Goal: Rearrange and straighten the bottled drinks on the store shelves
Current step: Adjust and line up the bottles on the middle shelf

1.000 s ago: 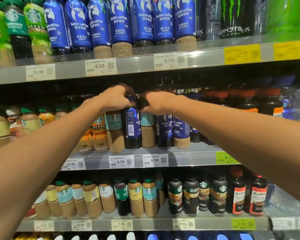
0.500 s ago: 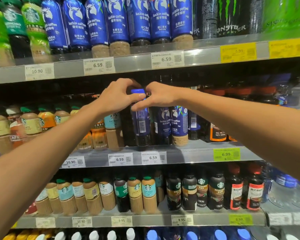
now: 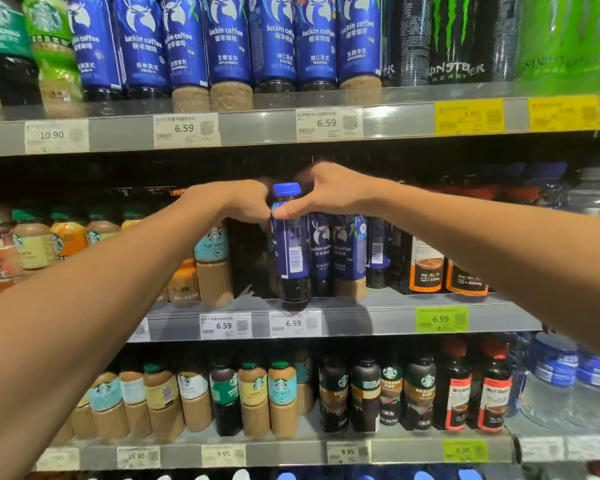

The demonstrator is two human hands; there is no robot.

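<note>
Blue-capped bottle (image 3: 289, 251), dark coffee inside

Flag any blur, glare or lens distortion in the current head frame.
Head view: wide-angle bowing, the shelf edges curve and bottles at the corners lean; motion blur smears the right hand, the left hand and the frame edges, while the gripped blue-capped bottle stays fairly sharp; soft glare on the top-shelf Luckin labels; the recess behind the middle row sits in deep shadow.

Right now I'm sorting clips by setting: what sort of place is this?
Most likely a shop's drinks aisle: tiered shelves carry price tags on their edges, with rows of bottled coffee and energy-drink cans.
</note>
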